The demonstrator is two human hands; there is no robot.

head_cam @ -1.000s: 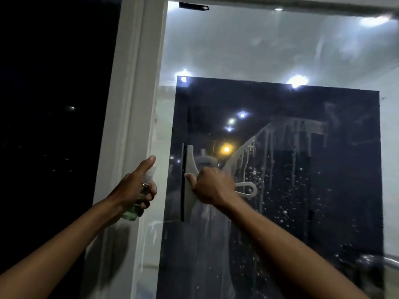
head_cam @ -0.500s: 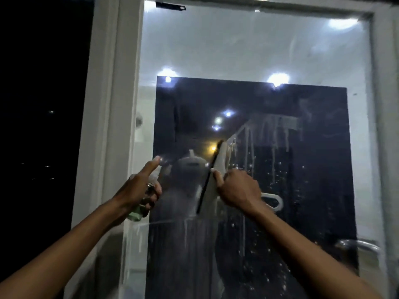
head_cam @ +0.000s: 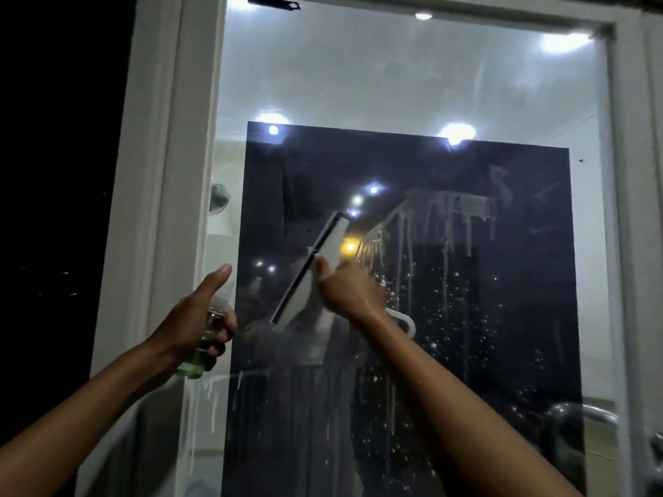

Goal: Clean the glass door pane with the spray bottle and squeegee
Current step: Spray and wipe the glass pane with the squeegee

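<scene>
The glass door pane [head_cam: 412,84] fills the view, with a dark reflected rectangle in its lower middle. My right hand [head_cam: 346,290] grips a white squeegee [head_cam: 315,267] whose blade lies tilted against the glass, top end leaning right. Its looped handle end [head_cam: 405,322] sticks out to the right of my wrist. My left hand [head_cam: 199,319] holds a small clear spray bottle [head_cam: 195,358] with greenish liquid at the pane's left edge, index finger pointing up. Soapy streaks and droplets [head_cam: 445,252] cover the glass right of the squeegee.
A white door frame [head_cam: 168,174] runs up the left side and another frame post [head_cam: 631,209] up the right. A metal door handle [head_cam: 599,412] shows at the lower right. Darkness lies left of the frame.
The squeegee has gone from upright to tilted and moved rightward and up across the glass. The view has shifted right. My left hand keeps the bottle by the frame.
</scene>
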